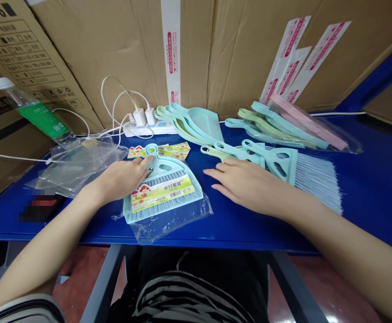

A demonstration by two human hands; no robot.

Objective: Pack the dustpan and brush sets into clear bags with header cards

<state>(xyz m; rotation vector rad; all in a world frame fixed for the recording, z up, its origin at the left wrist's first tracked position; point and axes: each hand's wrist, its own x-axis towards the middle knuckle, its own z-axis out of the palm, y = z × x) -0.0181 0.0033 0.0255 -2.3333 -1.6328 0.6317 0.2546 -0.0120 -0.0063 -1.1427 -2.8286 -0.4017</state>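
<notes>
A light blue dustpan lies in a clear plastic bag, with a bristled brush and a printed label card on it. My left hand grips its upper left side near the handle, index finger and thumb on the plastic; the other fingers are partly hidden. To the right, my right hand is open and holds nothing, its fingers stretched toward the dustpan. It is just in front of several loose hand brushes, blue and green, whose handles point left. My forearm and hand hide part of them.
Stacked dustpans and bagged dustpans stand along the cardboard at the back. More label cards lie behind the bagged set. At left are plastic bags, a tilted bottle, and a power strip with white cables.
</notes>
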